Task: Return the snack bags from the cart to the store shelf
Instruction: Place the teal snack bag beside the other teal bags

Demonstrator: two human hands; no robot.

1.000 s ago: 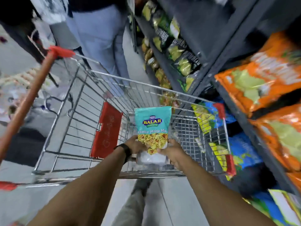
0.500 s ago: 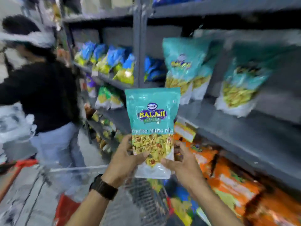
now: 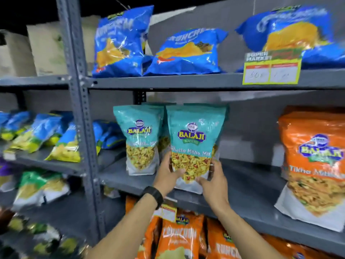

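The grey shelf point(image 3: 252, 176) has bare room to the right, up to the orange bag point(image 3: 313, 165). My teal snack bag point(image 3: 194, 146) stands near its front edge, just beside a matching bag point(image 3: 140, 141). My left hand point(image 3: 168, 176) and right hand point(image 3: 214, 182) clamp its lower corners. It may not be fully seated; released early, it could tip forward off the edge.

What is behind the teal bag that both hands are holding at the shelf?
Behind the held teal bag, the top edge of at least one more teal bag shows, and the grey shelf back wall. The held bag and the left hand and right hand hide the rest.
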